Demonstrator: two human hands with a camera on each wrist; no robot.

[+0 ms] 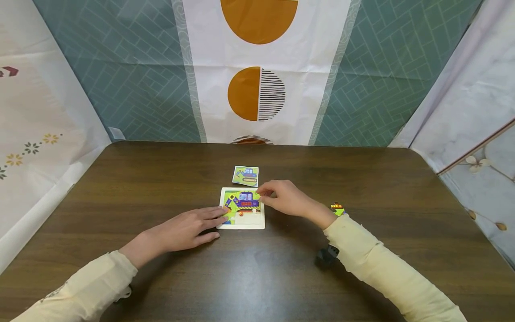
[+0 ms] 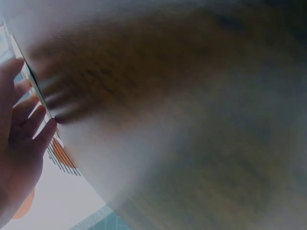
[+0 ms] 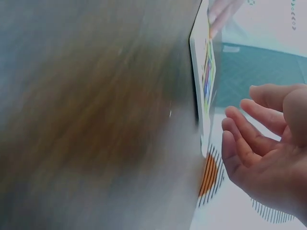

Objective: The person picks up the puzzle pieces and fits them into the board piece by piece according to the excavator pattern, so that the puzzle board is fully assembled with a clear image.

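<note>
A jigsaw puzzle of an excavator lies in a white tray, with its lower right part showing bare tray. My left hand rests with its fingers spread over the tray's left edge; the fingertips touch the puzzle's left side. In the left wrist view the fingers reach along the board's edge. My right hand hovers at the tray's upper right corner, its fingers loosely bent. The right wrist view shows no piece between those fingers, and the board stands a little beyond them.
A small picture card with the same excavator lies just behind the tray. Loose puzzle pieces lie to the right, partly hidden by the right sleeve. The brown wooden table ends at a patterned curtain at the back.
</note>
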